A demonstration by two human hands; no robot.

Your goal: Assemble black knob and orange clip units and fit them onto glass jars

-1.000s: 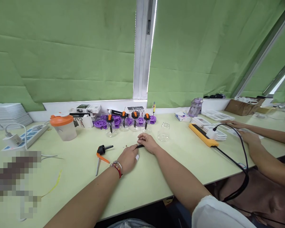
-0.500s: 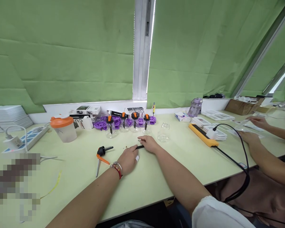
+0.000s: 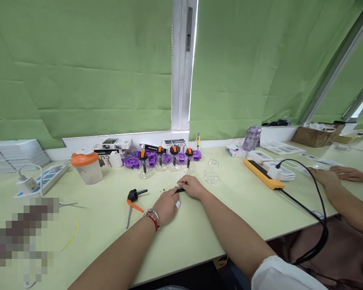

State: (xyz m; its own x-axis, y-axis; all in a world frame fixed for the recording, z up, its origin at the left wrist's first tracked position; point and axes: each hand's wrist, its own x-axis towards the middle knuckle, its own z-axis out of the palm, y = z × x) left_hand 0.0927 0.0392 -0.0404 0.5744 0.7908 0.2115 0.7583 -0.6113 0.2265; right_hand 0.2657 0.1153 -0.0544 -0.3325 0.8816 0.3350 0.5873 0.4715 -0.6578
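Note:
My left hand [image 3: 166,206] rests on the table, with its fingers closed on one end of a short black rod [image 3: 180,190]. White wrapping shows at its thumb. My right hand [image 3: 192,186] is at the rod's other end, thumb and fingers pinched together. Between the hands, against the rod, lies a small ridged thing [image 3: 178,187], too fine to make out clearly. Left of my hands lies a black grinder head with an orange and metal crank [image 3: 133,196]. Beyond my right hand stands a clear glass jar [image 3: 210,172].
Several glass jars with black and orange tops [image 3: 144,167] stand at the back before purple plastic parts [image 3: 131,162]. An orange-lidded cup [image 3: 87,167] is left, a yellow power strip [image 3: 264,174] right. A co-worker's hands [image 3: 324,177] work at the far right.
My right fingers have drawn in and down toward the rod, bringing the small ridged thing against it. My left hand stays on the rod. The whole view has shifted slightly.

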